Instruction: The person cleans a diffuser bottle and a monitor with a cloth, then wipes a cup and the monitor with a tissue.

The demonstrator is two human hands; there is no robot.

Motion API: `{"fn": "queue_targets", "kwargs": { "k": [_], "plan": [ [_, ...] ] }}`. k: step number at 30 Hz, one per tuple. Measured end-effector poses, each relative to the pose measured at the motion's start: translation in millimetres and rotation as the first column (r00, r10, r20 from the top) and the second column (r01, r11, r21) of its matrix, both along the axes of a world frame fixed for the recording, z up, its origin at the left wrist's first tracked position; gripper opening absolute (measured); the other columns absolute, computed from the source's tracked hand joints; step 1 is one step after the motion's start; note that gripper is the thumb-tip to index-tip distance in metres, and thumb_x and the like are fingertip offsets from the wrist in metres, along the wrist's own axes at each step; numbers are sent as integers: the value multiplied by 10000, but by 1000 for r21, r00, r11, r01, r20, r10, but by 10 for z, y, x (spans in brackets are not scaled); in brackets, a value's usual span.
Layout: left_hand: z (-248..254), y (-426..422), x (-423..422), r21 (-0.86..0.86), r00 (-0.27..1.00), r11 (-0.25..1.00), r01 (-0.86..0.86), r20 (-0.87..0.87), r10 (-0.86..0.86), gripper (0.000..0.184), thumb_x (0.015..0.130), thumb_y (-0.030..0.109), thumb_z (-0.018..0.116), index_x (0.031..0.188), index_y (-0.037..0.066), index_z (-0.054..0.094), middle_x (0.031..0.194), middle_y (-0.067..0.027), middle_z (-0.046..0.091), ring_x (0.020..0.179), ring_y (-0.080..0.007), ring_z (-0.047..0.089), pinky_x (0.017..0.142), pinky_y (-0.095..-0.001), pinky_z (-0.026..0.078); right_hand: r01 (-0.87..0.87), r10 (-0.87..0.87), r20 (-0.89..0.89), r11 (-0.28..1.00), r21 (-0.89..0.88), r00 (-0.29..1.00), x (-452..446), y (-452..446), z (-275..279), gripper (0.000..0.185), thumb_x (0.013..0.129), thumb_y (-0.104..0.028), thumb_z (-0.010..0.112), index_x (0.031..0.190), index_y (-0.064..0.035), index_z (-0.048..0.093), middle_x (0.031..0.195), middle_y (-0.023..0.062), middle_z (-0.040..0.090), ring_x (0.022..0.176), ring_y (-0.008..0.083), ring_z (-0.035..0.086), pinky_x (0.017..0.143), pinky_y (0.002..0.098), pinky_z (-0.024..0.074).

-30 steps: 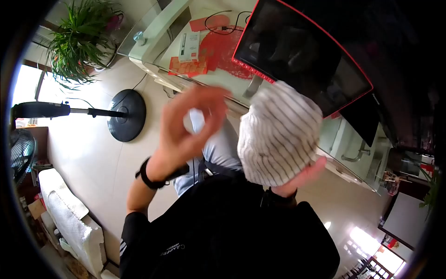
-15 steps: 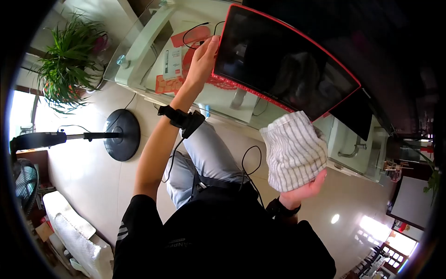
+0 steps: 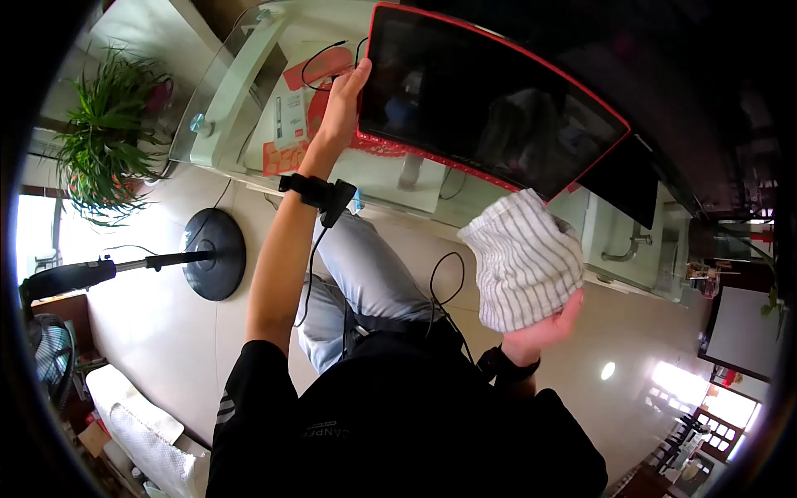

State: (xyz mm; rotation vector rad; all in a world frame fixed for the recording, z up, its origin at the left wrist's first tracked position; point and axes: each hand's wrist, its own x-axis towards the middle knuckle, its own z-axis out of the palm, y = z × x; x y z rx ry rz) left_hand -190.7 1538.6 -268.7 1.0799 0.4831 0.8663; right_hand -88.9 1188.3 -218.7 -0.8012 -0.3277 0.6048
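Observation:
My left hand (image 3: 342,108) grips the left edge of a wide dark screen (image 3: 490,108) with a red frame, which stands tilted over a glass-topped table. Its fingers are partly hidden at the edge. In my right hand (image 3: 544,325) is a bunched white cloth (image 3: 525,261) with grey stripes. The cloth covers most of that hand's fingers. Its top end is close to the lower right part of the screen; I cannot tell whether they touch. A faint reflection of the cloth shows in the dark glass.
The glass table (image 3: 217,112) carries red papers, a white box (image 3: 290,119) and a thin black cable. On the left are a potted plant (image 3: 112,141), a fan's round black base (image 3: 214,253) and a white-covered seat (image 3: 141,423). A black cable hangs from my left wrist strap.
The view has turned a little, so the screen and table appear further left. My left hand stays on the screen's edge, and the cloth stays in my right hand, with little movement.

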Motion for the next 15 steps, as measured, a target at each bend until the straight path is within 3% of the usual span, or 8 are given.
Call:
{"fn": "queue_targets", "kwargs": {
  "k": [1,2,5,8,15],
  "plan": [
    [19,8,-9,-29,998,999,42,41,-41,507,1022,398,448,1203,-50,603,1161,-38,622,1054,-110,536,941,-259,392,3,-2,-17,1000,21,1000,7,-15,-15,715,958,-449,359,1463,52,284,1478,252,368,1371,401,365,1143,513,270],
    [-27,41,39,-91,997,994,-67,27,70,521,1013,389,447,1307,-31,543,1265,-58,584,1148,-140,516,1021,-277,357,6,-5,-35,999,42,999,15,-32,-30,712,960,-446,355,1462,54,283,1479,252,366,1373,400,362,1143,514,269],
    [-122,56,80,-31,995,999,-20,94,23,590,1015,434,432,1379,-28,475,1360,-63,528,1241,-153,470,1086,-281,303,55,-55,-3,998,5,998,8,-41,18,702,966,-437,344,1464,53,279,1485,249,358,1379,397,354,1144,512,268],
    [-64,32,45,-99,995,992,77,74,-70,630,1018,463,416,1410,-31,437,1419,-69,480,1295,-164,431,1121,-282,264,59,-59,12,998,-2,998,22,-76,9,693,971,-428,336,1465,53,274,1492,247,348,1383,396,348,1144,508,270],
    [-39,-46,119,-57,998,997,-55,36,57,647,1012,505,419,1362,-36,483,1377,-65,512,1254,-159,457,1094,-290,298,32,-32,-3,998,53,999,41,-69,36,679,977,-417,330,1476,38,263,1503,242,334,1392,393,334,1144,510,268]
  ]
}}
